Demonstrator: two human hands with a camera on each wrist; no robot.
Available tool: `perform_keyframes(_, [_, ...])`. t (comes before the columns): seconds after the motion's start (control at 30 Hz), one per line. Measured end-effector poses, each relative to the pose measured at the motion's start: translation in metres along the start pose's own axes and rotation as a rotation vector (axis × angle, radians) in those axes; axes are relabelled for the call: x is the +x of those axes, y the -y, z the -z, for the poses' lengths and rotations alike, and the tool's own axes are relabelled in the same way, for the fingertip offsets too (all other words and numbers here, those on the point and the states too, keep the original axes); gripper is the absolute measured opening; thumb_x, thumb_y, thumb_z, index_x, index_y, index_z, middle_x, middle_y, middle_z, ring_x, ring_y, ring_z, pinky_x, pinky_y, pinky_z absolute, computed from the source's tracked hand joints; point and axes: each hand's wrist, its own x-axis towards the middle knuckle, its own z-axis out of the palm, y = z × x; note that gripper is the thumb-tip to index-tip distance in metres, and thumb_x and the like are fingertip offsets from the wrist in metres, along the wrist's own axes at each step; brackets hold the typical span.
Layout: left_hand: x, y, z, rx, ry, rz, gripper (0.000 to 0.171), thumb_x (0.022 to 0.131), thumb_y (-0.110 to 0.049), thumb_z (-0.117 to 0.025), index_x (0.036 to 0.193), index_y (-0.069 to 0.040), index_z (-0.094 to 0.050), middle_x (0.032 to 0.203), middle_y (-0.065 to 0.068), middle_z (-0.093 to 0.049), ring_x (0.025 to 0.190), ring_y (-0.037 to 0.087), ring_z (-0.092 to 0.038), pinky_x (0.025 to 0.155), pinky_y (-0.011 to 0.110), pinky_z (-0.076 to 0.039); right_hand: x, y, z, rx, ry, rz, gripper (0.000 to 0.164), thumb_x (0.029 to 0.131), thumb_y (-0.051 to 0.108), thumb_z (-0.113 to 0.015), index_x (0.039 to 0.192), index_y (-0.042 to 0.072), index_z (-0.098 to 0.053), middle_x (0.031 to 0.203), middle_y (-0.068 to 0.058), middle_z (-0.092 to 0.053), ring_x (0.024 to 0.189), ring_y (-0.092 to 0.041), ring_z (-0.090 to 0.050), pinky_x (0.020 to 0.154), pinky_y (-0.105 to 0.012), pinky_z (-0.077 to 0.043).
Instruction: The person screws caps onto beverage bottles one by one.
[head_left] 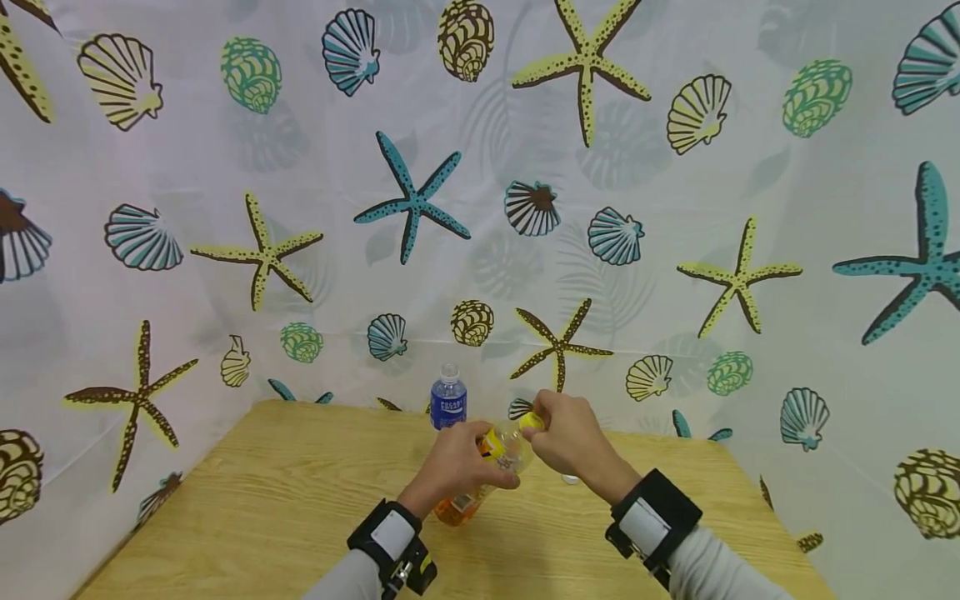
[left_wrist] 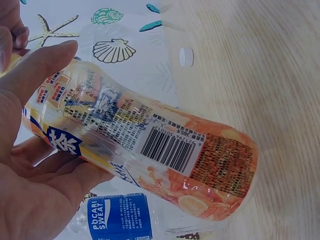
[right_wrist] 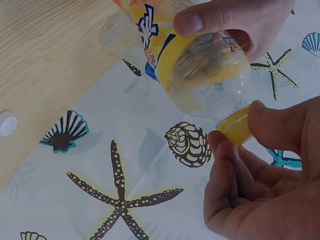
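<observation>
A clear plastic drink bottle [left_wrist: 170,145] with an orange and yellow label leans over the table, its neck up and to the right in the head view. My left hand [head_left: 459,460] grips it round its upper body, thumb on one side and fingers on the other. At the neck, the thumb and fingers of my right hand [head_left: 573,437] pinch the yellow cap [right_wrist: 235,126]. The cap sits at the bottle's mouth. A barcode on the label faces the left wrist camera.
A blue-labelled Pocari Sweat bottle [head_left: 448,398] stands uncapped behind the left hand. A small white cap [left_wrist: 186,57] lies on the wooden table [head_left: 300,492]. Behind the table hangs a white cloth [head_left: 480,275] printed with shells and starfish.
</observation>
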Motion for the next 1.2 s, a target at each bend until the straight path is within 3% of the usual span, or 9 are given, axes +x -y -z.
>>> perform_keyframes(0.13, [0.0006,-0.0004,-0.0017,0.006,-0.018,-0.016,0.059,0.069,-0.041,-0.091,0.114,-0.009,-0.069,0.092,-0.001,-0.07,0.077,0.015,-0.065,0.068,0.031,-0.058,0.0009,-0.0024,-0.0016,0.023,0.008,-0.023,0.033,0.093,0.02,-0.07,0.07,0.009,-0.049,0.06,0.001,-0.034,0.053,-0.014,-0.034,0.052,-0.026,-0.026])
perform_keyframes(0.23, [0.001,-0.0007,-0.003,0.006,-0.031,-0.023,0.061,0.068,-0.04,-0.092,0.115,-0.008,-0.069,0.094,-0.001,-0.071,0.078,0.014,-0.065,0.069,0.031,-0.058,0.0011,-0.0041,-0.0017,0.019,0.018,-0.042,0.034,0.095,0.023,-0.068,0.07,0.008,-0.05,0.059,0.001,-0.036,0.051,-0.014,-0.033,0.051,-0.026,-0.026])
perform_keyframes(0.4, [0.0009,-0.0001,-0.0022,-0.014,-0.046,-0.001,0.064,0.068,-0.038,-0.092,0.12,-0.008,-0.068,0.093,0.0,-0.071,0.078,0.015,-0.065,0.068,0.032,-0.059,0.0,-0.004,0.0014,0.02,0.044,-0.003,0.017,0.093,0.018,-0.071,0.098,0.003,-0.067,0.071,-0.004,-0.057,0.059,-0.014,-0.048,0.054,-0.028,-0.038])
perform_keyframes(0.53, [0.001,0.0006,-0.0007,-0.015,-0.048,0.001,0.061,0.069,-0.036,-0.092,0.118,-0.008,-0.069,0.091,0.0,-0.07,0.076,0.016,-0.065,0.067,0.032,-0.059,-0.0003,-0.0031,0.003,0.037,0.04,0.056,0.023,0.092,0.009,-0.071,0.114,0.005,-0.07,0.083,-0.005,-0.067,0.068,-0.014,-0.058,0.061,-0.031,-0.049])
perform_keyframes(0.7, [0.0004,-0.0009,-0.0008,-0.015,-0.034,-0.01,0.057,0.07,-0.038,-0.092,0.113,-0.009,-0.069,0.09,-0.001,-0.071,0.075,0.015,-0.065,0.067,0.031,-0.058,0.0,-0.0022,0.0014,0.025,-0.007,0.061,0.015,0.087,0.004,-0.074,0.102,0.004,-0.069,0.082,-0.004,-0.067,0.07,-0.016,-0.059,0.063,-0.033,-0.051])
perform_keyframes(0.87, [0.0008,-0.0024,-0.0023,0.005,-0.028,-0.002,0.057,0.07,-0.039,-0.092,0.113,-0.009,-0.069,0.09,-0.001,-0.07,0.076,0.015,-0.065,0.067,0.031,-0.058,0.0006,-0.002,-0.0008,0.01,-0.013,0.034,0.012,0.088,0.008,-0.075,0.091,0.005,-0.063,0.073,-0.003,-0.06,0.063,-0.016,-0.051,0.058,-0.029,-0.043])
perform_keyframes(1.03, [0.0016,-0.0032,-0.0032,0.028,-0.027,-0.018,0.055,0.069,-0.04,-0.091,0.11,-0.01,-0.069,0.088,-0.002,-0.069,0.074,0.014,-0.064,0.065,0.029,-0.056,0.0006,-0.0022,-0.0003,0.008,-0.016,0.023,0.022,0.09,0.012,-0.073,0.079,0.007,-0.054,0.065,-0.003,-0.05,0.058,-0.017,-0.045,0.054,-0.028,-0.034])
perform_keyframes(1.2, [0.0027,-0.0049,-0.0036,0.026,-0.028,-0.012,0.055,0.07,-0.037,-0.092,0.111,-0.009,-0.068,0.089,-0.002,-0.069,0.075,0.014,-0.064,0.066,0.03,-0.058,0.0012,-0.0047,0.0,0.039,0.003,-0.006,0.017,0.092,0.015,-0.072,0.084,0.005,-0.059,0.067,-0.003,-0.052,0.057,-0.017,-0.046,0.052,-0.028,-0.036])
